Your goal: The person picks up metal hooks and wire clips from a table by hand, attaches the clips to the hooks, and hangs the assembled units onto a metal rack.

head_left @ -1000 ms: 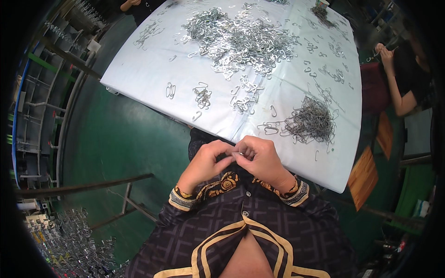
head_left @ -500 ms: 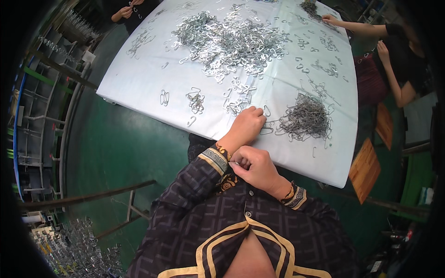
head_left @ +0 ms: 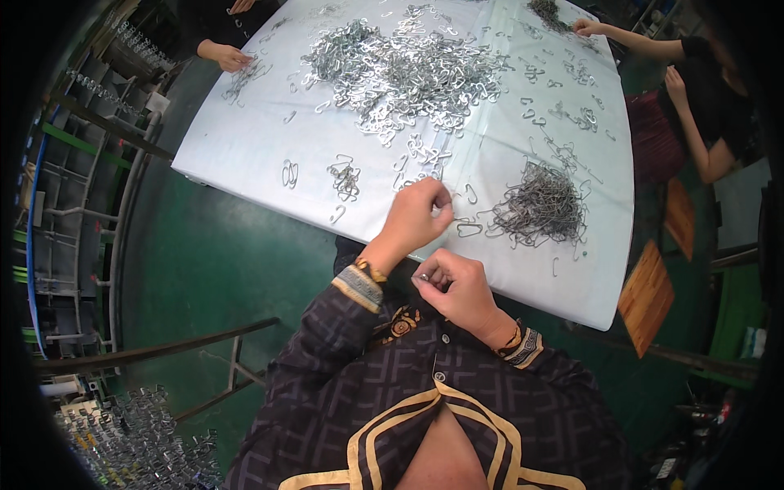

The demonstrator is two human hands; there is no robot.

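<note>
At the near edge of the white-covered surface (head_left: 245, 163), the left hand (head_left: 412, 216) pinches down among loose wire clips (head_left: 469, 229) just beside the tangled wire pile (head_left: 539, 204). The right hand (head_left: 457, 286) curls shut on a small metal piece (head_left: 424, 278) — light, stiff, likely slippery, best pinched at its bend.

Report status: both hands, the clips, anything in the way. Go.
Left hand out on the white table, fingers closing on a loose wire clip. Right hand near the chest, pinching a small metal piece. Tangled clip pile just right; nothing blocking.
</note>
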